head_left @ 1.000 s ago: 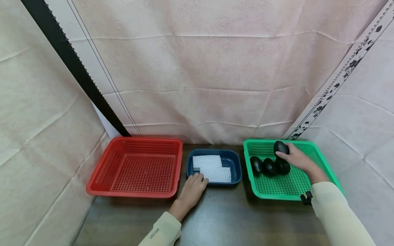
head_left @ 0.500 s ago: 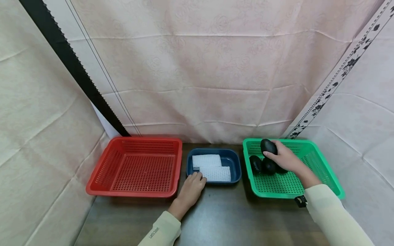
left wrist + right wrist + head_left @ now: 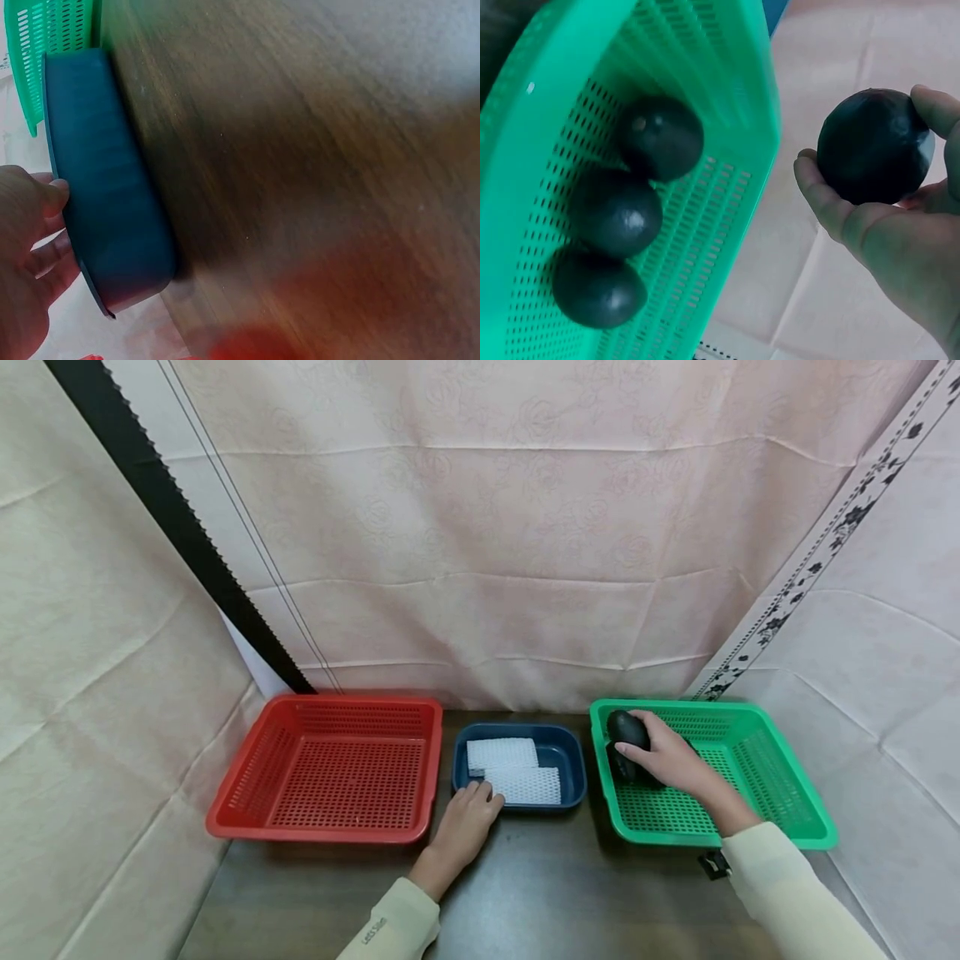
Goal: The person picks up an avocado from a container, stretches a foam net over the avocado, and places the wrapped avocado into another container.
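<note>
My right hand [image 3: 675, 762] grips a dark, smooth avocado [image 3: 874, 146] above the left part of the green basket [image 3: 780, 785]. Thumb and fingers wrap its sides in the right wrist view. Three more avocados [image 3: 615, 212] lie in a row on the basket floor; in the head view the hand and held one partly cover them. My left hand [image 3: 467, 822] rests with relaxed fingers on the near left rim of a small blue tray [image 3: 112, 172]. Two white foam net sleeves [image 3: 502, 752] lie in that tray, one overlapping the other, right by those fingertips.
A red basket [image 3: 348, 785] with perforated walls stands left of the blue tray. All three containers stand in a row at the back of a dark wooden table [image 3: 555, 893]. Pale cloth [image 3: 480, 527] hangs behind and at both sides.
My right hand has carried the avocado leftward and slightly down within the green basket, over the row of other avocados. My left hand stays at the blue tray's rim.
</note>
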A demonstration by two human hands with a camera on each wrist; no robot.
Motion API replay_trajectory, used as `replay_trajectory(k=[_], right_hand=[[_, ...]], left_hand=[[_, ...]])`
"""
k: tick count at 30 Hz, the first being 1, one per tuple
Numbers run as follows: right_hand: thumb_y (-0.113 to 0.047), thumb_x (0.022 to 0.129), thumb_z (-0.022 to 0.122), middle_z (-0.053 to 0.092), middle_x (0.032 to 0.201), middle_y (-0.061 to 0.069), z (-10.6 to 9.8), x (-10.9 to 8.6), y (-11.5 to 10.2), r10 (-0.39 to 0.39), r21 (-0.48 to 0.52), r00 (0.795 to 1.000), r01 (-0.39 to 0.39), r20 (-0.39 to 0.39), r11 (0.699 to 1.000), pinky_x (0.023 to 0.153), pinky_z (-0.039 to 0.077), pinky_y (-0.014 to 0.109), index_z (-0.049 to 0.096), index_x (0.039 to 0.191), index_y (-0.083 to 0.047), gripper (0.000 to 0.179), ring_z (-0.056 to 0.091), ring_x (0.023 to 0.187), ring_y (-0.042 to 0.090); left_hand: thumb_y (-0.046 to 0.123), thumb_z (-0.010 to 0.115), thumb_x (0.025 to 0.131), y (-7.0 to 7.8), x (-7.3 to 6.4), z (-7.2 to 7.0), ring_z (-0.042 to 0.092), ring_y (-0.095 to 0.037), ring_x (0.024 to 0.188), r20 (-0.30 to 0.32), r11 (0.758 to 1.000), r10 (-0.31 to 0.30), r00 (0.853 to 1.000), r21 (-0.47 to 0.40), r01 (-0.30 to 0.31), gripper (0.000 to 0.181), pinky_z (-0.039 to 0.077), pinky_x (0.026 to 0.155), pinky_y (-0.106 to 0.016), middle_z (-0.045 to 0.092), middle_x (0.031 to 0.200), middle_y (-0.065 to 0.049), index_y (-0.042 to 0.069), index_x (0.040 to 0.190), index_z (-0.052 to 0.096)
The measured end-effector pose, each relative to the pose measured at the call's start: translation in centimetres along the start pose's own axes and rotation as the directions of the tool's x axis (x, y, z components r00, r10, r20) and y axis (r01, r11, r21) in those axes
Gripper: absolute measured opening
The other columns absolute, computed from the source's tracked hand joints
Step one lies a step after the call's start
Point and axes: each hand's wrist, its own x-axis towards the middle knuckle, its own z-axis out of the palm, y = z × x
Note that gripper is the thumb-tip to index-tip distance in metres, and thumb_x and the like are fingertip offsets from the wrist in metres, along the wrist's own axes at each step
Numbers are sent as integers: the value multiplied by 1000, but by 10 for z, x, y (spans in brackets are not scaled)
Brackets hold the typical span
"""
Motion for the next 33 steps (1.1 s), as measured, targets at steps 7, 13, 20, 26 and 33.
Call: replay_trajectory(k=[7,13,20,26,33], right_hand=[[-42,103,62,37,157,30,22,-5,-9,-30,9,1000,30,-7,1000,102,47,63,29,157,3,78,48,134,47],[-38,102,64,39,158,26,38,-11,-22,-56,21,998,56,0,998,103,48,61,31,157,0,75,49,135,43],[-39,100,68,46,153,23,56,-19,-31,-74,-16,997,74,-4,997,99,52,56,38,154,-3,71,53,128,38],[-42,99,69,50,150,17,70,-25,-38,-125,-29,992,126,22,992,95,53,50,42,152,-9,68,55,125,31],[-41,96,73,53,142,8,90,-35,-42,-139,-37,986,143,92,989,90,54,40,45,151,-14,67,56,116,20]], left_hand=[[10,70,97,-1,-1,0,53,-15,87,6,1000,4,1000,-21,-4,18,47,69,-28,66,105,-1,18,113,73],[10,72,96,-2,-1,1,52,-15,86,-20,1000,14,1000,-24,-14,17,44,67,-27,65,103,-1,18,111,74],[12,70,98,-3,0,0,54,-15,89,2,999,11,1000,-36,-11,19,47,71,-27,67,107,-1,19,115,74],[14,69,99,-4,1,-1,56,-16,92,34,999,-5,999,-51,7,21,50,74,-29,68,112,-2,19,119,74],[12,69,98,-3,0,-2,55,-17,91,10,999,9,1000,-42,-8,19,50,73,-29,67,109,-2,19,115,74]])
